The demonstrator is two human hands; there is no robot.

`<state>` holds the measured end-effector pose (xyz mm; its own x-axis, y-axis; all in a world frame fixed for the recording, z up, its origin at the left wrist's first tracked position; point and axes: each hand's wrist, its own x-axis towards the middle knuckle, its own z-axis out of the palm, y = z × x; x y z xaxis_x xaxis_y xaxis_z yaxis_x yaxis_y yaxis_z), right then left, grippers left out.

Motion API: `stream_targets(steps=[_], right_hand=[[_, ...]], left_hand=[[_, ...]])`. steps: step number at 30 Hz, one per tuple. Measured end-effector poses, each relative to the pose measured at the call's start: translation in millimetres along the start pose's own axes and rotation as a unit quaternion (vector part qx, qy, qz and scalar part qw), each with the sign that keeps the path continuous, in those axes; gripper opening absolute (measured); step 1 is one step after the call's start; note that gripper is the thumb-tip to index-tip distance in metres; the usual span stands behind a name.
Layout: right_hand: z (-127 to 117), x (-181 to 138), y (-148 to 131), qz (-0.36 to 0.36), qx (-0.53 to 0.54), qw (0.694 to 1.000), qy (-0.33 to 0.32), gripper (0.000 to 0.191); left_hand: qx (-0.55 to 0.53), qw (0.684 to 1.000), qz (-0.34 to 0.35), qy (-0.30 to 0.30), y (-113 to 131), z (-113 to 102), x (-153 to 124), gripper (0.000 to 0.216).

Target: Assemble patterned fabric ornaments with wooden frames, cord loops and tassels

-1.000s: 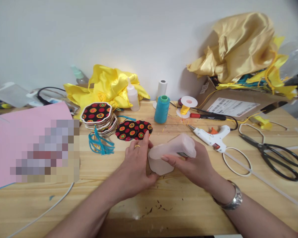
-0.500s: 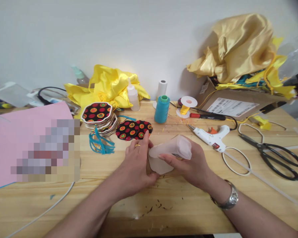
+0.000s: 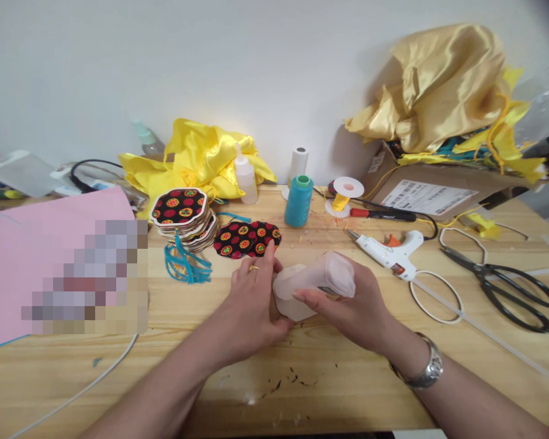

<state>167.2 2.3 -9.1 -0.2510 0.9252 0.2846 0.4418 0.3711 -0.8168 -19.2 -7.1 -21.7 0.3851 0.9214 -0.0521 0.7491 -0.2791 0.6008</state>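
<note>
In my right hand is a translucent white squeeze bottle, tilted with its lower end to the left; its tip is hidden. Beneath it lies a pale flat piece with curved edges. My left hand grips that piece at its left edge, the thumb at the near side and the index finger stretched forward. The index fingertip reaches a black cloth piece with red and orange flowers. A stack of similar flowered pieces with white rims stands to the left, blue tassel threads beside it.
Behind my hands stands a teal thread cone. To the right lie a glue gun, a white ring and black scissors. Yellow satin and a cardboard box are at the back, a pink sheet at left.
The bottle in my right hand has shifted slightly to the right over the pale piece. My left hand has stayed in place.
</note>
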Motion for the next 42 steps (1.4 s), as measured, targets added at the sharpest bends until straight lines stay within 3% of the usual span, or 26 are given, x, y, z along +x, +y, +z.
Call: stream_targets(steps=[12,19,35,42], right_hand=[[-5.0,-0.3,-5.2,-0.016,0.005,0.999,-0.039,0.021],[-2.4,0.6,2.5,0.017,0.016,1.0,0.007,0.024],[-6.7,0.3,-6.2,-0.012,0.015,0.998,-0.055,0.022],[-4.5,-1.2,1.1,0.017,0.017,1.0,-0.018,0.023]], left_hand=[[0.029,0.999,-0.005,-0.023,1.9,-2.1,0.0,0.1],[0.022,0.999,-0.011,-0.029,1.8,-3.5,-1.7,0.1],[0.021,1.0,0.003,-0.011,3.0,-3.0,-1.0,0.098],[0.028,0.999,-0.013,-0.024,2.3,-2.0,0.3,0.1]])
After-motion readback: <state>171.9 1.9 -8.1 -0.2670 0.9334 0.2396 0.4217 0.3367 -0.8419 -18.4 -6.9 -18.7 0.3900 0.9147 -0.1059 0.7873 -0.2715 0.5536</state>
